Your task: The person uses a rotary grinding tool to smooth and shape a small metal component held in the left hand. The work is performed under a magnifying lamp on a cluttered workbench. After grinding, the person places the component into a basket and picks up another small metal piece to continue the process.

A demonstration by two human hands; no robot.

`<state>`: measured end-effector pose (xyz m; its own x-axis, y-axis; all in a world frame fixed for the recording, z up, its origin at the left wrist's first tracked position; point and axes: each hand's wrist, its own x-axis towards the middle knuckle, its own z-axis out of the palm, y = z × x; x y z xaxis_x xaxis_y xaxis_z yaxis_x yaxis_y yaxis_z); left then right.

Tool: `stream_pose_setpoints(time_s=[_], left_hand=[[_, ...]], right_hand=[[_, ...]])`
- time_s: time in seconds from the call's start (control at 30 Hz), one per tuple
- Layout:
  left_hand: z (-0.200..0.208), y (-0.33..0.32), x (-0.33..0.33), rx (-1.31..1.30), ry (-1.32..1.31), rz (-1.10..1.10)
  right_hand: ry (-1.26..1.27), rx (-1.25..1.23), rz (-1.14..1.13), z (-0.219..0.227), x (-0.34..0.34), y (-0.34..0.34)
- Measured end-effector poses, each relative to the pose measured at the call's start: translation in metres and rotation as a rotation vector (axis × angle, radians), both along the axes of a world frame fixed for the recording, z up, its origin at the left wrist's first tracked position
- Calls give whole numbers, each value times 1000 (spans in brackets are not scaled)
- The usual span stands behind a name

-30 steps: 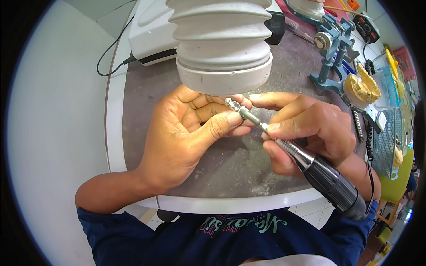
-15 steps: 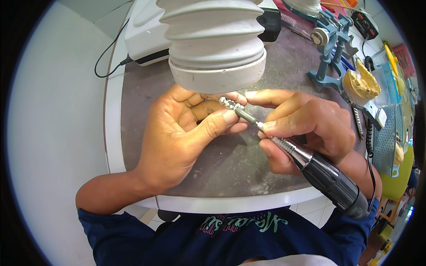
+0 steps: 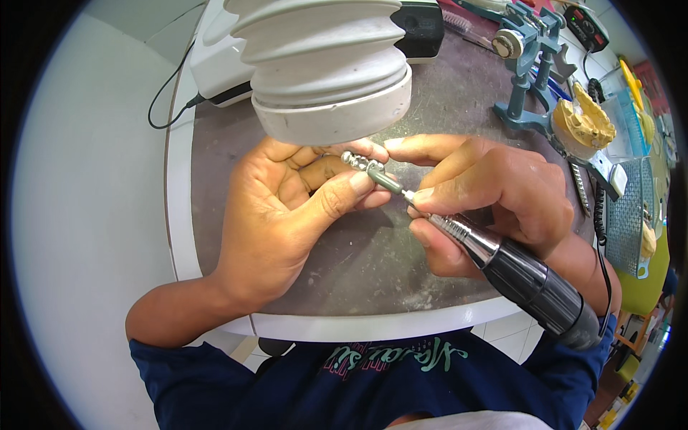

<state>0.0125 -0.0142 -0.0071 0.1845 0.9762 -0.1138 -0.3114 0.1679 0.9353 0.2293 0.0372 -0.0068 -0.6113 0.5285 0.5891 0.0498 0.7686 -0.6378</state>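
The left hand [image 3: 269, 226] is pinching a silver piece [image 3: 356, 160] between thumb and fingers just above the middle of the frame, its palm staying partly open. The right hand [image 3: 502, 190] is gripping the metal nose of a black handpiece [image 3: 534, 283], which is slanting toward the lower right. The green tip [image 3: 385, 180] is meeting the piece's near end. A white duct [image 3: 326, 86] is hanging at upper centre; at upper right, a yellowish model [image 3: 582, 127] is sitting beside a blue articulator [image 3: 522, 93].
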Motion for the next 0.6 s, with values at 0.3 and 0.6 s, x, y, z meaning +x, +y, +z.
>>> stream_pose_setpoints(time_s=[0.3,0.6], left_hand=[[4,-2,-2,1,14,-6],[5,-4,-3,-4,-4,5]], right_hand=[[-22,7,-9,5,-2,-3],[-6,11,1,5,-2,-4]])
